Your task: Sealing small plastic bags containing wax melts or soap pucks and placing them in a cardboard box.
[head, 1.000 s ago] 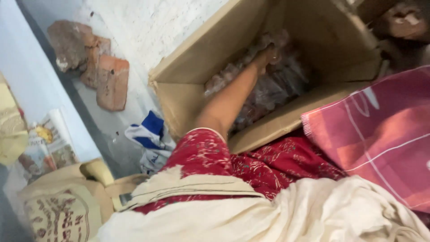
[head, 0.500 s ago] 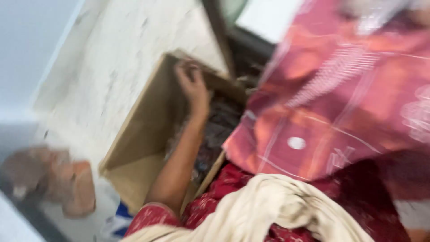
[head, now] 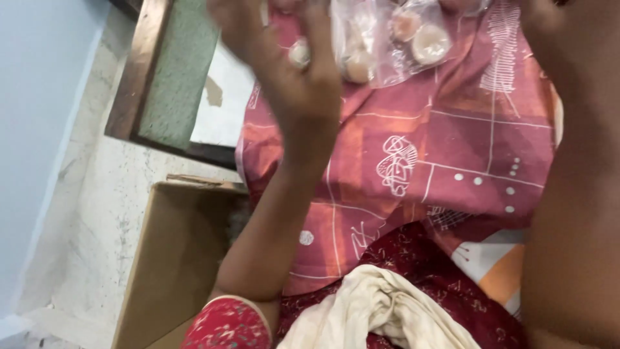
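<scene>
A red patterned cloth [head: 452, 155] covers the surface. The left hand [head: 284, 58], fingers spread, should gently pinch the clear bag [head: 394, 39]. Right hand: cannot tell.

The raised left hand [head: 284, 64] has open air around it above the red patterned bedsheet [head: 439, 161], whose middle lies bare. At the sheet's top edge 1 clear plastic bag of round pale pieces [head: 394, 39] takes up room. The open brown cardboard box [head: 168, 258] stands low on the left. A blurred forearm [head: 575, 213] blocks the right side.
</scene>
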